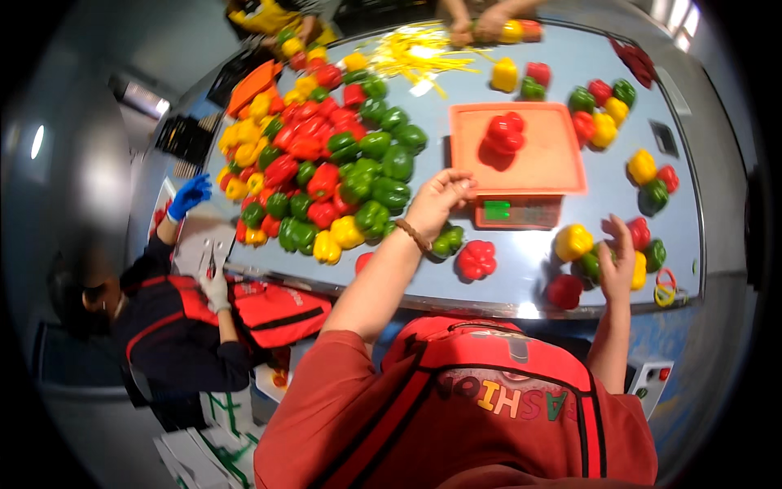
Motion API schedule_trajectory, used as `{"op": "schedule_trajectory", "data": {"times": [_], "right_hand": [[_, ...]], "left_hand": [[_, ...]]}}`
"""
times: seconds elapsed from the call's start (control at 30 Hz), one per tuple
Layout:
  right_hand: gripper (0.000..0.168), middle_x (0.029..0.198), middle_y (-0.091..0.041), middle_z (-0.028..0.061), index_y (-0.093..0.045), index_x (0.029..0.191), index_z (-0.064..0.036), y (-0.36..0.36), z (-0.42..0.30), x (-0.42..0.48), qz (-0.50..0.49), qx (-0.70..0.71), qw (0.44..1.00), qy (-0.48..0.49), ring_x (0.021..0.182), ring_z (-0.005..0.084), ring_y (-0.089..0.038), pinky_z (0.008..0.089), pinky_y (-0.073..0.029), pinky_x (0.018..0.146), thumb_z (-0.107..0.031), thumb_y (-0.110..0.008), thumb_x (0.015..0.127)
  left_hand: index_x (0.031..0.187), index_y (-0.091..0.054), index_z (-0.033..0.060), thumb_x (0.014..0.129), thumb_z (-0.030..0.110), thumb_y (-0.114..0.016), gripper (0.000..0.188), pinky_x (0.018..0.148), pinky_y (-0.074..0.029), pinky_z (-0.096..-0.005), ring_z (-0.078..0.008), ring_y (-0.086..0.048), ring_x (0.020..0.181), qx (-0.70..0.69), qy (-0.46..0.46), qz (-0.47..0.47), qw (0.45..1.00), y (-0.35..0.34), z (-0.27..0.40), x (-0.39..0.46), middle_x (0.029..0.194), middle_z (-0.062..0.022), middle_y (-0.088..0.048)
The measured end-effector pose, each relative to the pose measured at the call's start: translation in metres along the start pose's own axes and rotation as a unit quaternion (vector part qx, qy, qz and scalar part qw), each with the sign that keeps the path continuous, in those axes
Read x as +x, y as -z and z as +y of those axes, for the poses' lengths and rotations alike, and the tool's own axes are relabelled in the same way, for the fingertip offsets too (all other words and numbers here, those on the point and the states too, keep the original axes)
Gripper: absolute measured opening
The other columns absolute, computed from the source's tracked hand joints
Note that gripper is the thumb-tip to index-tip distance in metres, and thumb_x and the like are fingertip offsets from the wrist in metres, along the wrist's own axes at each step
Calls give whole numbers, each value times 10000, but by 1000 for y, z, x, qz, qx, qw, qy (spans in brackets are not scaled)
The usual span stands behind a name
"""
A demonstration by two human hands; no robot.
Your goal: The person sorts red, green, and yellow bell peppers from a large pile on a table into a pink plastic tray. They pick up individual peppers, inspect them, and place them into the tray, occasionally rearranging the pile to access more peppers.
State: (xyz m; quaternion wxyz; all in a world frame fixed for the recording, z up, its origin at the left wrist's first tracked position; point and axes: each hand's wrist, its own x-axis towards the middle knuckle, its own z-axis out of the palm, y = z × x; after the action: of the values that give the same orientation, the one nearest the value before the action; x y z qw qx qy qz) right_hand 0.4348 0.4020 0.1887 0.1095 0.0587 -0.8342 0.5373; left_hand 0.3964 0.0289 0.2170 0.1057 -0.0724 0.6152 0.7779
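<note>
A red bell pepper [506, 132] sits on the orange tray [550, 147] of a digital scale [519, 211] with a lit green display. My left hand [441, 198] is at the tray's near left corner, its fingers loosely bent and nothing seen in them; whether they touch the tray I cannot tell. Below it lie a green bell pepper [449, 241] and a red one [476, 260]. My right hand [620, 260] has its fingers spread beside a small cluster with a yellow pepper [574, 242] and a dark red pepper [564, 291]; it appears to hold nothing.
A large pile of mixed bell peppers [311, 147] covers the table's left side. Yellow ties [415, 52] lie at the back. Small pepper groups [602, 113] stand along the right. A co-worker with a blue glove [190, 195] is at left; others' hands [482, 24] work across the table.
</note>
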Motion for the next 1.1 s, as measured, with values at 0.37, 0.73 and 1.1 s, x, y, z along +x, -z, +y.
{"op": "schedule_trajectory", "data": {"times": [0.37, 0.73, 1.1], "right_hand": [[697, 1390, -458, 169, -460, 1365, -74, -183, -34, 154, 4, -217, 958, 187, 1296, 336, -428, 417, -359, 1061, -240, -770, 763], [624, 1430, -418, 165, -487, 1341, -90, -220, -24, 160, 32, -327, 931, 156, 1332, 327, -395, 401, -329, 1091, -223, -750, 791], [602, 1436, -408, 147, -477, 1349, -77, -227, -20, 159, 52, -313, 938, 140, 1353, 301, -361, 411, -282, 1118, -164, -726, 808]], "left_hand": [[1170, -572, 8, 812, 203, -740, 441, 954, -460, -387, -263, -555, 1102, 287, -196, 443, 826, 319, 1, -43, 1198, -146, -570], [1240, -558, 34, 752, 366, -768, 626, 956, -444, -414, -303, -620, 1040, 572, -29, 255, 779, 402, 27, -47, 1077, -192, -656], [1410, -348, 17, 734, 443, -740, 890, 1033, -405, -445, -399, -484, 1230, 493, 231, 526, 654, 629, 38, 26, 1402, -245, -410]]}}
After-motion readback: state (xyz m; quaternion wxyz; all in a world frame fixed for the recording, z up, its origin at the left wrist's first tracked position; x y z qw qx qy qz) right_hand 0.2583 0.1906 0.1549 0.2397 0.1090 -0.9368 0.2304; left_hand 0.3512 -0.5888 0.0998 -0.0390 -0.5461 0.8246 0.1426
